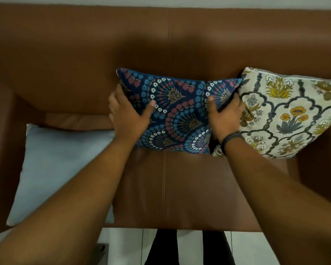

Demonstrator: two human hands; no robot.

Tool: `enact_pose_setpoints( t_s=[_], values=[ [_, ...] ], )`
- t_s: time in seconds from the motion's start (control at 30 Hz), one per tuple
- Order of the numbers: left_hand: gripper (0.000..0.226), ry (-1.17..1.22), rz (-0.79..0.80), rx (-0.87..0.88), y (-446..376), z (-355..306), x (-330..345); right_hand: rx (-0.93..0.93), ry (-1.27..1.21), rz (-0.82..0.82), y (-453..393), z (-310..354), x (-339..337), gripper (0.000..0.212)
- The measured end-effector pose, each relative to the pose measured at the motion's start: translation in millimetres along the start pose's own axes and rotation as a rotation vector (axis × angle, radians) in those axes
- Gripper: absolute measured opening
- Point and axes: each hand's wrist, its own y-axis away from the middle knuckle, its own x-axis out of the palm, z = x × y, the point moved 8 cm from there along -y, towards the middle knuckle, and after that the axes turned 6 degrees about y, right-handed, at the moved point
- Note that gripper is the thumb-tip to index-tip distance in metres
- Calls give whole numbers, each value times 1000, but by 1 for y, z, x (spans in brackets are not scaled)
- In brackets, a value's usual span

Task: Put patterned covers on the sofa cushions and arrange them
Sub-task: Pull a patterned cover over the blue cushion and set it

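Note:
A cushion in a dark blue cover with fan and flower patterns point(180, 109) leans against the back of the brown leather sofa point(84, 54), at its middle. My left hand point(128, 113) grips its left edge and my right hand point(225, 115) grips its right edge, thumbs on the front face. To its right stands a cushion in a cream cover with yellow flowers and grey arches point(290, 115), touching the blue one. A plain pale blue cushion without a patterned cover point(61, 169) lies flat on the left seat, partly under my left forearm.
The sofa's seat point(180, 188) spreads in front of the cushions, with armrests at both sides. Below the seat edge is white tiled floor point(246, 249) and my dark trouser legs point(189, 247). A black band sits on my right wrist.

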Motion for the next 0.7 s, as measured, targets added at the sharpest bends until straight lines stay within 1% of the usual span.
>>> enact_pose_setpoints(
  t_s=[0.03,0.07,0.1,0.13,0.17,0.2,0.23,0.27,0.33,0.37,0.4,0.43,0.47,0.53,0.57,0.6,0.63,0.67,0.7],
  values=[
    [111,-193,-40,246,16,-18,7,-223,151,-97,19,12,1,101],
    [110,-351,1,485,34,-35,24,-437,299,-115,40,24,10,102],
    [111,-475,82,691,48,-46,45,-626,431,-62,56,33,28,105],
    [113,-570,163,823,58,-49,65,-765,540,15,68,36,46,108],
    [115,-645,221,861,61,-45,77,-835,626,69,72,34,58,111],
    [118,-710,240,820,57,-37,83,-839,676,91,65,28,62,113],
    [120,-767,240,719,48,-24,81,-777,698,94,53,17,60,116],
    [123,-802,237,583,39,-5,74,-667,686,77,40,3,55,120],
    [128,-752,219,280,25,36,51,-387,579,-9,25,-29,32,129],
    [129,-709,222,159,23,48,40,-294,516,-62,23,-41,21,129],
    [128,-683,206,134,26,49,33,-292,480,-87,28,-46,17,127],
    [124,-662,184,199,31,38,32,-349,497,-101,36,-43,19,123],
    [119,-636,177,334,40,19,39,-444,529,-75,46,-36,27,119],
    [106,-619,253,631,60,-15,59,-654,573,-6,72,-13,55,115],
    [100,-637,316,736,66,-26,70,-738,595,7,81,-2,66,114],
    [96,-665,360,785,68,-32,82,-759,613,8,76,6,71,114],
    [94,-686,363,769,64,-32,87,-720,622,-11,63,6,69,116],
    [95,-680,331,709,53,-22,82,-606,599,-44,51,-3,65,119],
    [97,-681,316,623,39,2,68,-416,519,-71,46,-24,59,124]
  ],
)
